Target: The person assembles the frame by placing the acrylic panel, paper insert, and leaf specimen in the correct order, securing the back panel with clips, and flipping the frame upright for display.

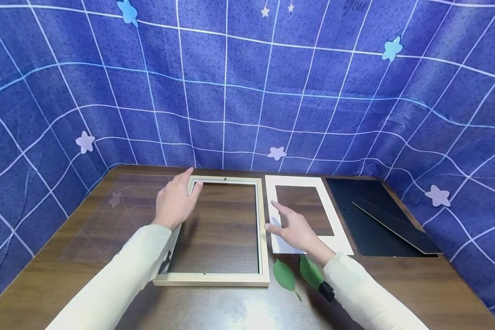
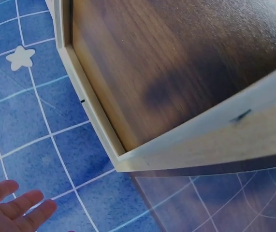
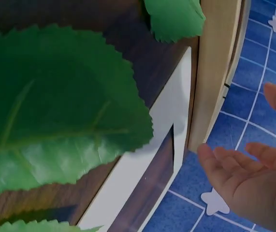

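Currently, the fingers of both hands were released and grasped nothing. The left hand [image 1: 176, 200] extended over the wooden frame [image 1: 214, 280] at its ten o'clock, the right hand [image 1: 295, 228] over the white mat [image 1: 332, 208] at its three o'clock; contact could not be determined.

Caution: the right sleeve [image 1: 354, 279] passed close to two green leaves [image 1: 285, 275] at the frame's four o'clock; a low forearm sweep could have dragged them. The clear sheet [image 1: 111, 220] at nine o'clock was hard to see, so a careless left forearm could have shifted or scuffed it.

The frame lay flat on the bench [image 1: 181, 307], between sheet and mat, its opening facing upward. Its long axis was judged to run from twelve to six o'clock.
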The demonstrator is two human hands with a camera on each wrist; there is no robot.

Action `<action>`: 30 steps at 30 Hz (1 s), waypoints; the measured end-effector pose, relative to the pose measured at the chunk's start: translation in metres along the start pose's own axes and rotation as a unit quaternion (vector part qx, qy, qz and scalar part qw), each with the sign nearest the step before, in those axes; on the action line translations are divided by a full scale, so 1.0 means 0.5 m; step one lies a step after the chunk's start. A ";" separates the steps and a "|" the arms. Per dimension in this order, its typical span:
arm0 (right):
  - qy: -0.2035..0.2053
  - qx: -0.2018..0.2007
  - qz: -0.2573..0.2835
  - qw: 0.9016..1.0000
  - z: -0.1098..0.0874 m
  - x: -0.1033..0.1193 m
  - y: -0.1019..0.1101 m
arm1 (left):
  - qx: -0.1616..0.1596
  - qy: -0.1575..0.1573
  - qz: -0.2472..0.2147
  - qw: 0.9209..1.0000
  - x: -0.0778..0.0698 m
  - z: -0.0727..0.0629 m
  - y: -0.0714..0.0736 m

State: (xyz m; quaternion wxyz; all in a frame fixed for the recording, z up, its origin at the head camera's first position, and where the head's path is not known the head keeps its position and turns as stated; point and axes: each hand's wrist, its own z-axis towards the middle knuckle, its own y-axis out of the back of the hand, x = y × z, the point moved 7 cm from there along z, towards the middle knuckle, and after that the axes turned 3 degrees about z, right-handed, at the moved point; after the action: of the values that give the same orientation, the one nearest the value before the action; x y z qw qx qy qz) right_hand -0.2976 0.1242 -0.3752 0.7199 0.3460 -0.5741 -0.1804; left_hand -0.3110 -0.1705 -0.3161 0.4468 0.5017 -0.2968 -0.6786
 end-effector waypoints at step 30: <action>0.058 0.106 -0.083 0.989 0.003 0.022 -0.082 | -0.006 0.006 -0.005 1.000 0.054 -0.017 0.043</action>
State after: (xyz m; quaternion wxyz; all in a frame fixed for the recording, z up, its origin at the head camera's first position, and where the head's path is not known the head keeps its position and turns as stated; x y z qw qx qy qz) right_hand -0.2903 0.0878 -0.3963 0.6940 0.4764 -0.5164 -0.1572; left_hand -0.2991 -0.2037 -0.3118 0.4487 0.5045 -0.2872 -0.6795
